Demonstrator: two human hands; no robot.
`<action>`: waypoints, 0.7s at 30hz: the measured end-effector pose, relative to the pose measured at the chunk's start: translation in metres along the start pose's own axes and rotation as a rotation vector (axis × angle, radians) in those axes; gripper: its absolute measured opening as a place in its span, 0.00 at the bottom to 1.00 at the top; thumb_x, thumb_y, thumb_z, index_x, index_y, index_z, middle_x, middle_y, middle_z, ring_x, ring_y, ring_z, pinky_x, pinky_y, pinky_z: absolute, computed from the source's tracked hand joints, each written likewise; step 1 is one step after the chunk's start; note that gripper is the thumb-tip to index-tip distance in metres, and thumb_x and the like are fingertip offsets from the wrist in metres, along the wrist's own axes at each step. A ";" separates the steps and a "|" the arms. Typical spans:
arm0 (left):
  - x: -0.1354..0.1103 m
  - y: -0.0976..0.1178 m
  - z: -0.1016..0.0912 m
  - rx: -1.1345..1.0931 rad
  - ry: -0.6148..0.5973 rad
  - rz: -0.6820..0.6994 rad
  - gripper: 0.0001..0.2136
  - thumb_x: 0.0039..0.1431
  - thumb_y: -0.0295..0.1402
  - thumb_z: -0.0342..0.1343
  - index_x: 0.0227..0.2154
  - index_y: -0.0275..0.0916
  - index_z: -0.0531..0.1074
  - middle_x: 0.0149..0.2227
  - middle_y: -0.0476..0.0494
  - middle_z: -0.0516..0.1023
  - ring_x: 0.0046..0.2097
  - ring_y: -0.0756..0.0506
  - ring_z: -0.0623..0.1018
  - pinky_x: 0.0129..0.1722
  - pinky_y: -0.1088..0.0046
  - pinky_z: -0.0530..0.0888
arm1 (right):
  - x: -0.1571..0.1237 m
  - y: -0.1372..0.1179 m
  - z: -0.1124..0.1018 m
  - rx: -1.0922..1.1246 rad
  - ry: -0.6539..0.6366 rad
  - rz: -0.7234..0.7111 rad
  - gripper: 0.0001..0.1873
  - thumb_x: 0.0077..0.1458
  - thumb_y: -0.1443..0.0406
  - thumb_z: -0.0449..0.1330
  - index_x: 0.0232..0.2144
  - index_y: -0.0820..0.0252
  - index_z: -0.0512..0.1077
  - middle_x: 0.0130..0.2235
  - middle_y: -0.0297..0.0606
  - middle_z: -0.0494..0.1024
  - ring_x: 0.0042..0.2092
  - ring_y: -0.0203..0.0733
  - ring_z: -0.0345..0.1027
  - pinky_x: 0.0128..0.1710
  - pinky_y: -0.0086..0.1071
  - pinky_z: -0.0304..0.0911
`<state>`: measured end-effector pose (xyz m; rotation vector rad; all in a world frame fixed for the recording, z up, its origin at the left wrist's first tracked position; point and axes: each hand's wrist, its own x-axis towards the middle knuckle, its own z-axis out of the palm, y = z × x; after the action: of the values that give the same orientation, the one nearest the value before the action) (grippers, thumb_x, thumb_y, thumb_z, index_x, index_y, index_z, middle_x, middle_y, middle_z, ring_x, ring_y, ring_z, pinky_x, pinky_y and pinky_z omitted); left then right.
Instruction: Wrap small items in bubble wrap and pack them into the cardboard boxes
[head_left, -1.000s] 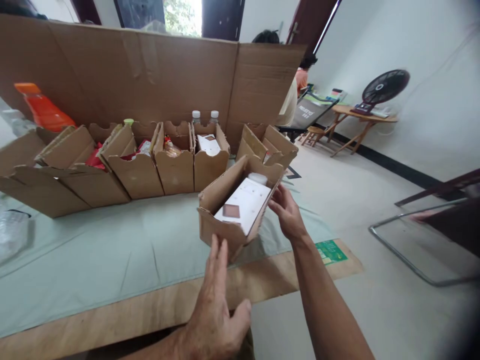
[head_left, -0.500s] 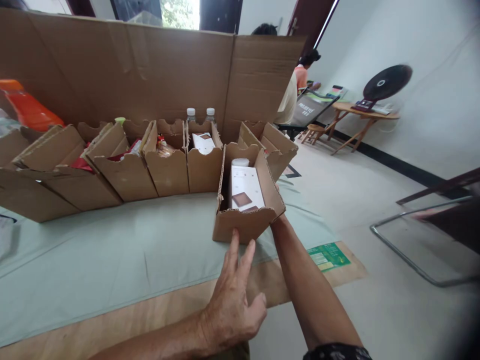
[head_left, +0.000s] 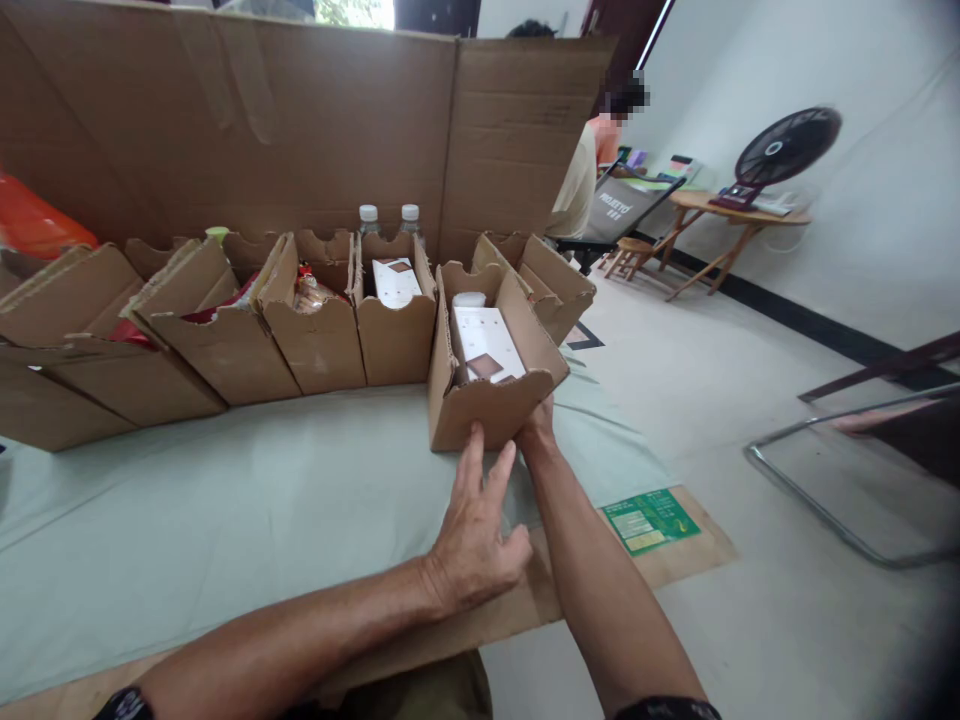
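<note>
A cardboard bin [head_left: 491, 408] with a scalloped front stands forward of the row, slightly turned. Inside it lie a white carton [head_left: 487, 340] with brown squares and a white round-topped item [head_left: 469, 300]. My left hand [head_left: 480, 535] is open, with fingers spread and fingertips against the bin's lower front. At the bin's lower right side is my right hand [head_left: 537, 428]; its fingers are hidden by the cardboard. Just left, another bin [head_left: 396, 345] holds a similar white carton [head_left: 395, 283]. A further bin [head_left: 562, 305] sits behind on the right.
More bins [head_left: 319, 345] line the left, one holding a packaged snack [head_left: 311, 292]. Behind them are bottles [head_left: 410, 222], an orange bottle [head_left: 37, 220] and a tall cardboard panel [head_left: 337, 130]. A pale cloth [head_left: 247, 500] covers the table. A person [head_left: 574, 190] sits beyond; a fan [head_left: 787, 150] stands right.
The bin has shifted slightly back toward the row, with both hands following it. More of my right hand shows at its side. The camera view has also shifted a little.
</note>
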<state>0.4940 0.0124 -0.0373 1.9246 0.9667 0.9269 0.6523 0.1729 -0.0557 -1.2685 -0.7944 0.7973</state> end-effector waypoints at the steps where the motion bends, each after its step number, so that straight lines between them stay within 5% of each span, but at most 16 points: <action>1: 0.010 -0.004 -0.002 0.015 0.004 0.013 0.46 0.53 0.25 0.59 0.75 0.42 0.50 0.79 0.37 0.29 0.78 0.28 0.38 0.74 0.38 0.52 | 0.001 0.001 0.000 0.012 0.017 0.018 0.19 0.68 0.55 0.63 0.54 0.61 0.74 0.52 0.42 0.78 0.48 0.45 0.76 0.48 0.43 0.76; 6: 0.065 -0.027 -0.010 0.092 0.029 0.052 0.45 0.50 0.30 0.61 0.73 0.37 0.55 0.79 0.32 0.34 0.78 0.27 0.41 0.75 0.42 0.51 | 0.006 0.003 -0.003 0.060 0.089 0.067 0.22 0.65 0.47 0.56 0.34 0.60 0.76 0.35 0.37 0.82 0.32 0.40 0.75 0.28 0.32 0.68; 14: 0.130 -0.047 -0.010 0.219 0.021 -0.038 0.46 0.49 0.34 0.62 0.72 0.32 0.54 0.79 0.27 0.35 0.78 0.27 0.45 0.75 0.46 0.52 | 0.007 0.005 -0.003 0.038 0.096 0.044 0.23 0.52 0.45 0.61 0.32 0.58 0.75 0.38 0.42 0.84 0.36 0.43 0.77 0.27 0.31 0.65; 18: 0.110 -0.046 -0.011 0.234 -0.086 -0.056 0.42 0.54 0.37 0.61 0.71 0.34 0.56 0.78 0.26 0.44 0.77 0.27 0.52 0.73 0.42 0.55 | 0.008 0.005 -0.004 0.012 0.086 0.041 0.22 0.52 0.45 0.59 0.32 0.58 0.75 0.39 0.42 0.83 0.36 0.43 0.77 0.28 0.31 0.65; 21: 0.059 -0.042 -0.030 0.254 -0.235 0.001 0.31 0.55 0.37 0.63 0.63 0.40 0.70 0.73 0.31 0.62 0.74 0.30 0.61 0.74 0.42 0.53 | 0.007 0.003 -0.004 -0.019 0.068 0.022 0.20 0.50 0.47 0.60 0.30 0.58 0.75 0.37 0.41 0.83 0.35 0.43 0.76 0.28 0.31 0.64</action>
<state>0.4830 0.0897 -0.0461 2.1882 0.9800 0.5819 0.6590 0.1775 -0.0582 -1.3168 -0.7357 0.7615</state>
